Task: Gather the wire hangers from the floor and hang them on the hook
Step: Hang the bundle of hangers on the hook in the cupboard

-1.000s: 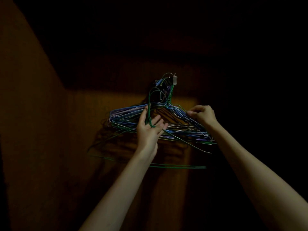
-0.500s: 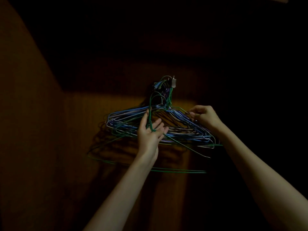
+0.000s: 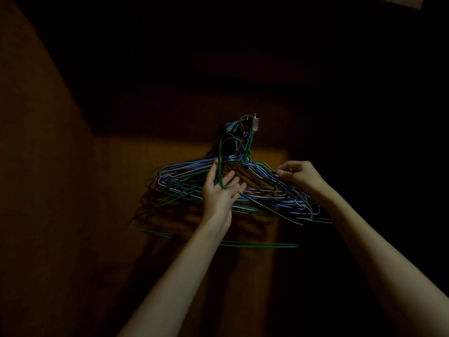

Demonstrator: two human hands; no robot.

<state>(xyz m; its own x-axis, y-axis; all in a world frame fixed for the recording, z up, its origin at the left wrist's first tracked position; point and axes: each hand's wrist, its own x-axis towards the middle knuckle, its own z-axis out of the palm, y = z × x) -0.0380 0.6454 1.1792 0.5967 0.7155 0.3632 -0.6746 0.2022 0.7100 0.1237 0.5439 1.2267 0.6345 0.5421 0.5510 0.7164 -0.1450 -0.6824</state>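
Both hands are up at the hanger bundle (image 3: 233, 190), left hand (image 3: 222, 190) pinching a green hanger (image 3: 220, 161) whose neck points straight up toward the hook (image 3: 254, 122), right hand (image 3: 297, 177) gripping the bundle's shoulder.

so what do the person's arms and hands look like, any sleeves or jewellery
Both forearms are bare up to the frame's bottom edge, with no sleeve showing. The left hand and right hand wear no gloves, and no ring, watch or bracelet shows at the fingers or wrists. The light is very dim, so small details such as nail polish or thin bands cannot be told.
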